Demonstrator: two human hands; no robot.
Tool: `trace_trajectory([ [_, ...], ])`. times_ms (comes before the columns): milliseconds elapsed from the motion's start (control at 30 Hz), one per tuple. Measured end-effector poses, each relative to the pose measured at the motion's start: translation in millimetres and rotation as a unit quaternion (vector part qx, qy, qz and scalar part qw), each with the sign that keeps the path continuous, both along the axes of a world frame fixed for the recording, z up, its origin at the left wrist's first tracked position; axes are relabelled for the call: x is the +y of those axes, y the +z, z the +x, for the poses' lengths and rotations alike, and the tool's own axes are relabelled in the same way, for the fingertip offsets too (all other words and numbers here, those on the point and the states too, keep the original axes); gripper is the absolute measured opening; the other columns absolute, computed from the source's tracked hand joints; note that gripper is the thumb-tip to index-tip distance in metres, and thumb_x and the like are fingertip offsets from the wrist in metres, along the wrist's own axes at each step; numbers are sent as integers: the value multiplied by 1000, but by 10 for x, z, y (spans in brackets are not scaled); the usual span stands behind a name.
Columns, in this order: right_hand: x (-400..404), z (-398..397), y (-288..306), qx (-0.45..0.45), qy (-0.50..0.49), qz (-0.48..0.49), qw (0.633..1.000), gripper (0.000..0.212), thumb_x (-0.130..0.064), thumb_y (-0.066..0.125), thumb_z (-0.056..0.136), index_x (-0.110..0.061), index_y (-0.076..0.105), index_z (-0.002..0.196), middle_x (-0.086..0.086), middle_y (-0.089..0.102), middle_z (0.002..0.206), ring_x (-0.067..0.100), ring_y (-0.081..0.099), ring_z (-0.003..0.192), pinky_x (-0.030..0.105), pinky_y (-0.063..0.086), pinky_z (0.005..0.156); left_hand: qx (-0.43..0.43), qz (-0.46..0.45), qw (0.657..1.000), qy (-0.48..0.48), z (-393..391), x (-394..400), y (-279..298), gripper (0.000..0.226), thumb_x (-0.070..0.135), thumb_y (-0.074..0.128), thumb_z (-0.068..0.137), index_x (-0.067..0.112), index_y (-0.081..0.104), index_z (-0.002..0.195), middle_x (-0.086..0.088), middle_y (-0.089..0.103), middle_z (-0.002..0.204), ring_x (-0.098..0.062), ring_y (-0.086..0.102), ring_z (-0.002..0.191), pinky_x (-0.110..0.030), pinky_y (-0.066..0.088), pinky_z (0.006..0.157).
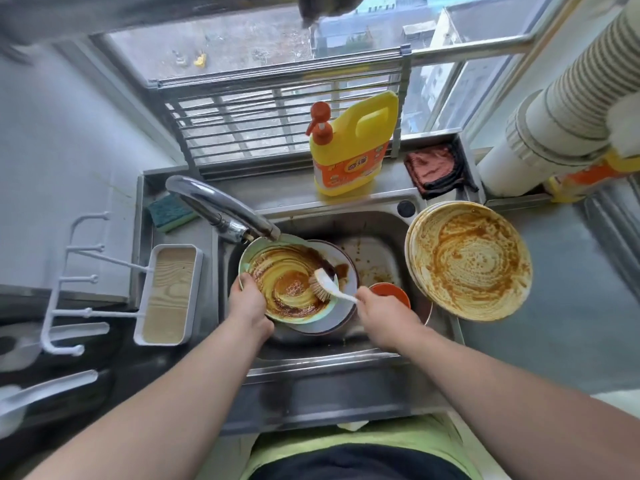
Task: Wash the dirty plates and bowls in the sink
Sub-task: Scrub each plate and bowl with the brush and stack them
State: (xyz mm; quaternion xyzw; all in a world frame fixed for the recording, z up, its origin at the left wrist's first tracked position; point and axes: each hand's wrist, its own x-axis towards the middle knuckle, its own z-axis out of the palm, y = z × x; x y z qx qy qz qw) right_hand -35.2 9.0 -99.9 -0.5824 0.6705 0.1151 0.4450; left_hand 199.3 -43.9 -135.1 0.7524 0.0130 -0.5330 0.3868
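Left hand (250, 299) grips plate (287, 277) rim | right hand (381, 317) holds brush (325, 285) on it

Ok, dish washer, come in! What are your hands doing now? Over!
Left hand grips green plate rim. Right hand holds brush, bristles on plate. Dirty plate stack waiting on sink's right edge. Nothing blocking.

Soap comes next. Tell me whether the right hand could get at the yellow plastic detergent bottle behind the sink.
Probably yes, once freed: the right hand now grips the white-handled scrubbing brush, and nothing stands before the yellow plastic detergent bottle.
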Motion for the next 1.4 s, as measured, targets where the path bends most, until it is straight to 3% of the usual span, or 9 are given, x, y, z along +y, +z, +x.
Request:
trace_trajectory([
  [133, 299, 350, 203, -88, 5, -19, 996, 15, -42, 30, 111, -34, 42, 106, 10, 67, 87, 36, 62, 77, 49, 53, 67, 36, -1, 999, 26, -125, 0, -5, 32, 50, 38, 111, 38, 53, 138, -7, 68, 121, -36, 71, 102, -73, 54, 88],
  [367, 176, 128, 80, -39, -51, -31, 997, 21, -42, 28, 112, -33, 48, 113, 7, 68, 91, 31, 66, 81, 54, 59, 76, 50, 6, 997, 54, -159, -11, 82, 36, 53, 41, 109, 43, 51, 142, -5, 66, 123, -37, 69, 105, -76, 54, 85],
  [500, 402, 323, 224, -97, -1, -36, 995, 27, -42, 33, 111, -38, 48, 133, 5, 72, 99, 31, 65, 86, 48, 56, 74, 41, 1, 999, 24, -141, 20, 98, 37, 52, 39, 111, 41, 49, 144, -4, 66, 123, -36, 70, 105, -73, 53, 92],
  [567, 274, 182, 103, -80, -41, -44, 995, 30, -43, 32, 111, -43, 50, 135, 0, 71, 100, 25, 66, 87, 44, 57, 73, 42, -5, 999, -1, -137, 54, 134, 37, 52, 37, 111, 40, 50, 144, -6, 66, 123, -35, 69, 107, -71, 54, 92],
  [700, 188, -145, -21, -4, -64, -37, 997, 36, -45, 28, 111, -44, 49, 139, 2, 69, 123, 31, 64, 109, 49, 55, 90, 33, -27, 998, -45, -64, 4, 166, 42, 53, 35, 110, 37, 50, 146, -8, 66, 130, -36, 69, 110, -71, 55, 88],
  [900, -104, 332, 154, -63, -94, -74, 991, 29, -43, 27, 112, -33, 53, 117, 2, 69, 95, 26, 65, 82, 49, 59, 73, 42, -11, 991, -125, -142, 83, 158, 41, 54, 34, 110, 38, 51, 144, -8, 69, 125, -36, 69, 111, -65, 58, 90],
  [1100, 505, 660, 383, -130, -13, -50, 990, 25, -42, 35, 110, -31, 49, 128, 13, 71, 110, 40, 64, 99, 51, 55, 84, 30, -24, 998, -45, -14, -66, 175, 40, 52, 34, 111, 39, 47, 147, -12, 65, 123, -39, 68, 106, -64, 59, 83],
  [1233, 641, 171, 256, -13, 82, -54, 995, 16, -42, 31, 111, -37, 42, 122, 6, 68, 90, 36, 64, 77, 48, 57, 67, -18, -60, 994, -91, 113, -73, 92, 41, 50, 42, 109, 33, 53, 145, -9, 67, 131, -33, 68, 114, -60, 56, 96],
  [1400, 295, -172, 121, 103, 176, -106, 973, 21, -41, 33, 111, -41, 37, 132, 8, 70, 100, 36, 68, 81, 45, 59, 67, -59, -136, 977, -151, 12, -50, 162, 31, 45, 47, 109, 33, 63, 133, -3, 74, 120, -23, 71, 111, -46, 59, 96],
])
